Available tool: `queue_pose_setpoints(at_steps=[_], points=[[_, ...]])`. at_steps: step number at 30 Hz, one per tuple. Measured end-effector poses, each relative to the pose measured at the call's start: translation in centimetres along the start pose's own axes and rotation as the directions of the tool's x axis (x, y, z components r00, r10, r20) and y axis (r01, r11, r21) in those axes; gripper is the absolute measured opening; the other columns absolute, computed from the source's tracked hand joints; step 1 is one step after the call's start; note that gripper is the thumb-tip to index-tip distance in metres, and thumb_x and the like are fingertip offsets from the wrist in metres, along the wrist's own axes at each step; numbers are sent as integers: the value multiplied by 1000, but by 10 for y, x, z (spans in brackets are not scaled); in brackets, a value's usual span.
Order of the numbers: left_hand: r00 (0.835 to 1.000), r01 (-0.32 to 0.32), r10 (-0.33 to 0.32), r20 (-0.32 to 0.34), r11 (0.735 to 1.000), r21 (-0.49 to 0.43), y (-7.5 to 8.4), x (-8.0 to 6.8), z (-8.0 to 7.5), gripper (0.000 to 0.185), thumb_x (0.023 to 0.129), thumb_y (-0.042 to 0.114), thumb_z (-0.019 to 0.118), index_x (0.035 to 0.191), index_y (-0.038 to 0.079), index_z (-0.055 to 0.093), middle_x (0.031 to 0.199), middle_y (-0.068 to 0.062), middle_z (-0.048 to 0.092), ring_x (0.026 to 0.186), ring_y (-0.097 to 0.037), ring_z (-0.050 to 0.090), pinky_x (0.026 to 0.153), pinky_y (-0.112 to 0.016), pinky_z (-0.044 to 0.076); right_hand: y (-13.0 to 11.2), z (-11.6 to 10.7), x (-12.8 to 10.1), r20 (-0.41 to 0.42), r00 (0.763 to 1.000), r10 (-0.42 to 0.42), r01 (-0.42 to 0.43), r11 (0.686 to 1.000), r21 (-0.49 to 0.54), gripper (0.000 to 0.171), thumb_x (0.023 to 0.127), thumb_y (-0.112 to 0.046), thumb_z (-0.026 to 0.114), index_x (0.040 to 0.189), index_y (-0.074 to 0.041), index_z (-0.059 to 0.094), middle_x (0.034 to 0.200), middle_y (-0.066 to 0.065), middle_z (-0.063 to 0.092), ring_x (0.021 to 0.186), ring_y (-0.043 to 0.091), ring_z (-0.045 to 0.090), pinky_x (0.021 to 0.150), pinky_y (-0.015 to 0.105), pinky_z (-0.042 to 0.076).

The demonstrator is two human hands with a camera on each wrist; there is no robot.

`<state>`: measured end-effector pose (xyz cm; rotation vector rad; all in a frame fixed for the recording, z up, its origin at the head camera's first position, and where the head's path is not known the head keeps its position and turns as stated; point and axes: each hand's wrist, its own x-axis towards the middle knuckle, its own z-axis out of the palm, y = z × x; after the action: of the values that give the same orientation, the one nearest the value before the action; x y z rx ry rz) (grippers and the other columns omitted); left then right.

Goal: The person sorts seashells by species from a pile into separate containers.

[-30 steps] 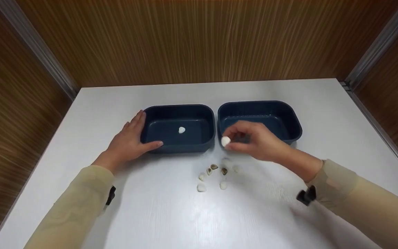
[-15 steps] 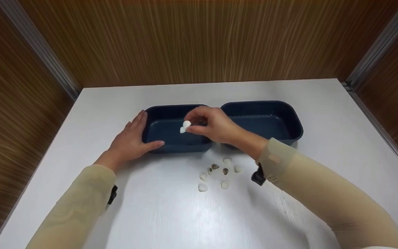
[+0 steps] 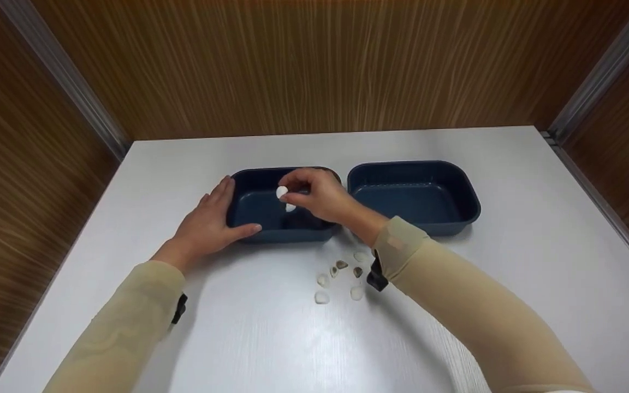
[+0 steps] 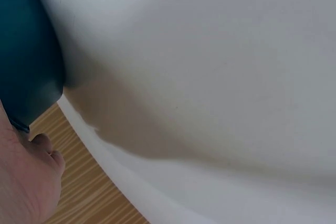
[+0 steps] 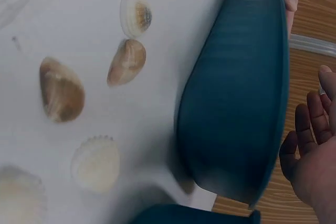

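Between thumb and fingertips, my right hand [image 3: 325, 197] pinches a white seashell [image 3: 281, 192] over the left dark-blue bin [image 3: 287, 236]. Just below it a second white shell [image 3: 290, 208] appears, partly covered by the hand. My left hand [image 3: 202, 226] rests against the left side of that bin, fingers along the side wall and thumb lying on the front rim. In the right wrist view, the right hand [image 5: 315, 145] has bent fingers beside the bin wall [image 5: 236, 93]; most of the held shell is hidden there.
A second dark-blue bin [image 3: 413, 228] stands to the right. In front of the bins lie several loose shells: white ribbed ones [image 3: 321, 297] and brownish ones [image 5: 62, 90]. Wood-grain panels [image 3: 314, 65] enclose the white table [image 3: 249, 338] at the back and sides.
My right hand has carried the white shell leftward, from in front of the right bin to above the left bin. The left hand keeps its place on the bin.
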<state>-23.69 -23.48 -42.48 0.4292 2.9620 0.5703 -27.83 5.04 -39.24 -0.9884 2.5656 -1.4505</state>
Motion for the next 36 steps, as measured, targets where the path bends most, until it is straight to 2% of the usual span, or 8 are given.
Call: queue_pose_setpoints(at_steps=[6,16,23,26,30,36], points=[[1000,-18,18,-14,1000,2,-2,0,-1,125,91,83,57,170,4,1,178,-12,1,162,-37,10,130,-52,11,4,7,6,21,999,29,-30,999,16,24,97,-14,81,119,-6,76,107,6,73,97,16,68,84,27,56],[1000,13,-13,-1,1000,7,-6,-3,-5,126,89,87,54,171,8,0,179,-8,-2,163,-38,8,129,-56,14,8,15,13,49,997,54,-54,999,0,23,97,-15,81,118,-7,77,108,6,71,101,18,67,89,30,55],[1000,10,-10,12,1000,8,-7,-3,-5,126,89,88,53,171,9,-2,179,-8,-3,163,-36,6,130,-55,11,8,13,15,69,994,88,-84,995,-59,34,99,-16,79,131,-5,73,122,12,72,115,24,67,101,34,52],[1000,6,-6,9,1000,1,-6,-1,-5,126,89,88,53,171,9,-2,179,-7,-3,163,-36,6,130,-54,12,5,8,14,61,995,81,-78,996,-53,36,100,-15,78,133,-3,71,125,15,72,119,26,67,105,37,51],[1000,3,-3,1,1000,-5,-6,-1,-4,126,89,87,54,171,9,-1,179,-7,-2,163,-36,7,130,-53,12,-5,-7,7,41,998,45,-44,999,-29,32,99,-12,77,130,-2,72,123,15,72,118,31,66,104,41,52],[1000,12,-12,-3,1000,-3,-5,-6,-7,125,90,85,55,171,9,-1,179,-7,-2,163,-38,7,130,-55,12,-26,-37,-15,11,999,-41,41,999,-25,29,99,-12,78,126,-6,75,119,6,73,111,29,66,96,41,54]])
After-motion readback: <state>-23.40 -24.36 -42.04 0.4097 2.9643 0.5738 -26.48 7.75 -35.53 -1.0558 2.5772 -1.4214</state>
